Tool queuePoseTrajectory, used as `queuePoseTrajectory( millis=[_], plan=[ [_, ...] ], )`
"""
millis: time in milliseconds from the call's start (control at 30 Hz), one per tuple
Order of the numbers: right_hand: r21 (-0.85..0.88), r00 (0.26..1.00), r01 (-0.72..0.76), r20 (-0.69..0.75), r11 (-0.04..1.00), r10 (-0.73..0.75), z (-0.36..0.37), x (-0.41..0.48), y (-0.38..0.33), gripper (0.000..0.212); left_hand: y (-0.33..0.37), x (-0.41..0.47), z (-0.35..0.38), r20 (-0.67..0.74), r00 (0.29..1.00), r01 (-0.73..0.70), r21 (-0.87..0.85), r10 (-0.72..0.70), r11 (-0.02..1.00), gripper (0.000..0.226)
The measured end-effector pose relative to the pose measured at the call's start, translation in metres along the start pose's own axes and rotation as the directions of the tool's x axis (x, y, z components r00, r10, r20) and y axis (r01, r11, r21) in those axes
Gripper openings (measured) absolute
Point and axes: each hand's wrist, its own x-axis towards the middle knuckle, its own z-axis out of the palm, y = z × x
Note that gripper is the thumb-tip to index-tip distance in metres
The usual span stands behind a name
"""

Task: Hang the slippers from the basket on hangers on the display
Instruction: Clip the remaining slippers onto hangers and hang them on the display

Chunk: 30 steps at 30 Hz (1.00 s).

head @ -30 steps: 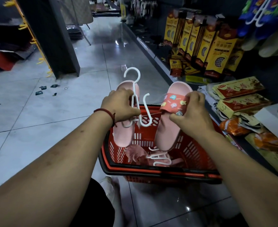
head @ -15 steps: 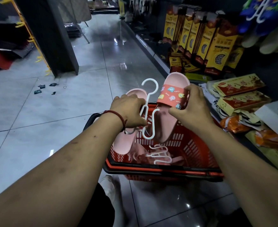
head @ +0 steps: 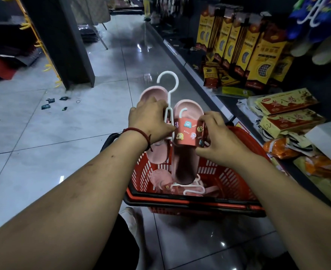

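Under my wrists sat the red basket (head: 190,202), with another pink slipper (head: 158,178) and a spare hanger (head: 192,189) lying in its bottom. Above it my left hand (head: 151,121) was curled round the stem of the white hanger (head: 169,100) and the first slipper (head: 153,93) behind it. My right hand (head: 217,141) pinched the decorated strap (head: 188,131) of the second slipper (head: 184,164), whose sole hung down towards the basket. One hanger arm poked up just inside that strap, though I could not tell whether it was fully seated. The pair looked light and rubbery, soft enough to flex, so I judged the strap the surest hold, and the thin, stiff hanger best gripped at its stem. Beyond my right hand, up high, other hung slippers (head: 314,30) marked the display.
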Motion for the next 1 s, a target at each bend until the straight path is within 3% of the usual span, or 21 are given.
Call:
queuePoseTrajectory(
  millis=[100,167,233,300,367,467,600,667,800,900,1000],
  plan=[
    [-0.03,1.0,-0.012,-0.019,0.999,0.012,0.001,-0.002,-0.002,0.082,0.003,-0.001,0.001,0.011,1.0,-0.027,-0.003,0.027,1.0,0.028],
    [-0.048,0.997,0.032,-0.075,0.998,-0.035,0.0,-0.003,-0.006,0.081,0.004,-0.002,0.003,0.006,0.999,-0.034,-0.008,0.034,0.999,0.037],
    [0.05,0.993,0.052,-0.111,0.997,-0.046,0.001,-0.004,-0.015,0.076,0.008,-0.004,0.005,-0.03,0.998,-0.047,-0.038,0.046,0.998,0.044],
    [0.246,0.994,-0.018,-0.096,0.969,0.043,0.005,-0.001,-0.022,0.065,0.013,-0.006,0.006,-0.044,0.996,-0.084,-0.051,0.082,0.995,0.046],
    [0.44,0.988,-0.115,-0.04,0.891,0.148,0.009,0.004,-0.027,0.044,0.016,-0.008,0.008,-0.043,0.992,-0.118,-0.036,0.116,0.992,0.047],
    [0.752,0.952,-0.212,0.013,0.625,0.307,0.007,0.01,-0.027,0.003,0.017,-0.008,0.011,-0.066,0.987,-0.146,-0.02,0.144,0.989,0.043],
    [0.822,0.908,-0.181,-0.072,0.54,0.413,0.008,0.012,-0.02,0.018,0.017,-0.008,0.012,-0.118,0.968,-0.226,-0.011,0.223,0.974,0.041],
    [0.843,0.898,-0.174,-0.076,0.508,0.433,0.007,0.013,-0.019,0.02,0.016,-0.006,0.012,-0.088,0.97,-0.229,-0.043,0.225,0.972,0.052],
    [0.854,0.865,-0.164,-0.117,0.494,0.488,0.006,0.014,-0.014,0.026,0.006,-0.002,0.004,0.057,0.994,-0.081,-0.114,0.088,0.99,0.079],
    [0.841,0.847,-0.177,-0.134,0.51,0.515,0.008,0.013,-0.01,0.023,-0.003,0.0,0.003,0.129,0.99,-0.03,-0.229,0.061,0.973,0.061],
    [0.843,0.837,-0.183,-0.136,0.506,0.53,0.009,0.015,-0.006,0.02,-0.001,-0.002,0.001,0.101,0.983,-0.11,-0.351,0.154,0.93,0.037]
  ],
)
